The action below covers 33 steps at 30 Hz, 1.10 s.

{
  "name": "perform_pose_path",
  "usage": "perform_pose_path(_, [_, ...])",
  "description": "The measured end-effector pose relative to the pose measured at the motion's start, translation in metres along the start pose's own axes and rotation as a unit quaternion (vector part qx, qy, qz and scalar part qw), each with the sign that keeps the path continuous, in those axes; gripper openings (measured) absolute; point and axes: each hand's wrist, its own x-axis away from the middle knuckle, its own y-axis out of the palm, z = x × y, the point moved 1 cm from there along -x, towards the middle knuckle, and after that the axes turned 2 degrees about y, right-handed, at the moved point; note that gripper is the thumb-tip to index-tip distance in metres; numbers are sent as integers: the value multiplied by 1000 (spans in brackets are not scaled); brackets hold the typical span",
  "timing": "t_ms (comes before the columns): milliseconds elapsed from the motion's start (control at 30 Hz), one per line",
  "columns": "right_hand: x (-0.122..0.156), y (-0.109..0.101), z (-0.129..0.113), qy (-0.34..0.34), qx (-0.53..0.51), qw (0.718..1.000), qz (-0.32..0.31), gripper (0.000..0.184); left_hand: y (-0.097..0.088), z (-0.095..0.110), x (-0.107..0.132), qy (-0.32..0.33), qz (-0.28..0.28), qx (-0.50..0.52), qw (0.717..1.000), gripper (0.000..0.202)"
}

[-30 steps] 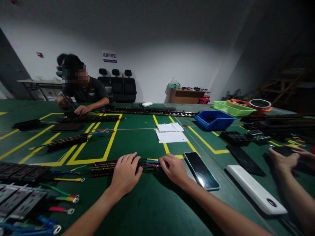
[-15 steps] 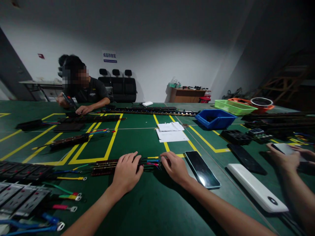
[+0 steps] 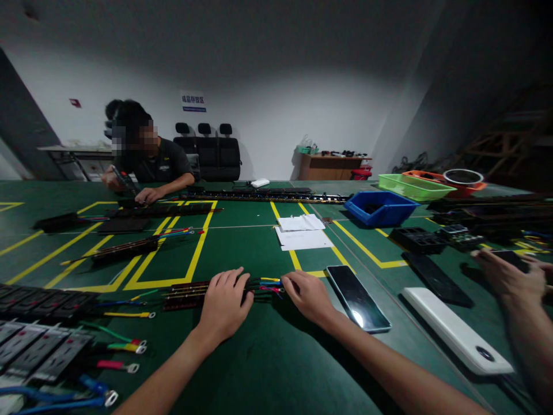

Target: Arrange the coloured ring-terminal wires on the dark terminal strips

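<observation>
In front of me a long dark strip with brass-coloured bars point(image 3: 185, 294) lies on the green table. My left hand point(image 3: 227, 300) rests over its right end, its fingers curled down around the strip and the roots of its wires. Yellow, blue and red wires point(image 3: 270, 282) with lugs on their ends come out to the right of that hand. My right hand point(image 3: 306, 294) is closed at the tips of these wires, thumb and forefinger together at the blue one. The exact pinch is partly hidden by the fingers.
A phone point(image 3: 358, 300) and a white power bank point(image 3: 458, 331) lie to my right, near another person's hands point(image 3: 514, 276). Socket strips with lugged wires point(image 3: 47, 351) lie at left. Papers point(image 3: 302, 233) and a blue bin point(image 3: 380, 208) stand beyond. A co-worker point(image 3: 151, 161) sits opposite.
My right hand's fingertips have closed in on the wire ends. My left hand stays on the strip. At right, the other person's hands have turned the device they hold.
</observation>
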Motion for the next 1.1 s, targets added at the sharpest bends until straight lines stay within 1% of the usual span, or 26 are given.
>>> perform_pose_path(100, [0,-1,0,3,-21,999,27,30,0,0,0,-1,7,5,1000,39])
perform_pose_path(200, [1,-2,-1,1,-39,998,49,30,0,0,1,0,7,2,1000,39])
perform_pose_path(367, [1,-1,0,-14,-12,1000,5,39,0,0,1,1,2,-8,1000,40])
perform_pose_path(433, [1,-1,0,-11,-21,1000,7,36,0,0,0,0,1,-7,1000,40])
perform_pose_path(567, [0,-4,-2,27,-35,998,49,29,0,0,0,2,0,-2,1000,40])
perform_pose_path(600, [0,-4,-2,37,-28,998,46,29,0,0,0,2,1,0,1000,40])
perform_pose_path(700, [-1,-3,-3,46,-11,999,9,31,0,0,0,-1,0,0,1000,40])
perform_pose_path(800, [0,-1,0,31,-35,999,-9,30,1,0,1,-4,-7,-1,1000,41])
perform_pose_path(1000, [3,-2,3,-46,-118,992,-16,33,-1,0,0,-5,4,-2,1000,39])
perform_pose_path(1100, [2,-1,3,-40,-122,992,-19,32,-1,1,-1,-4,-1,-10,1000,40])
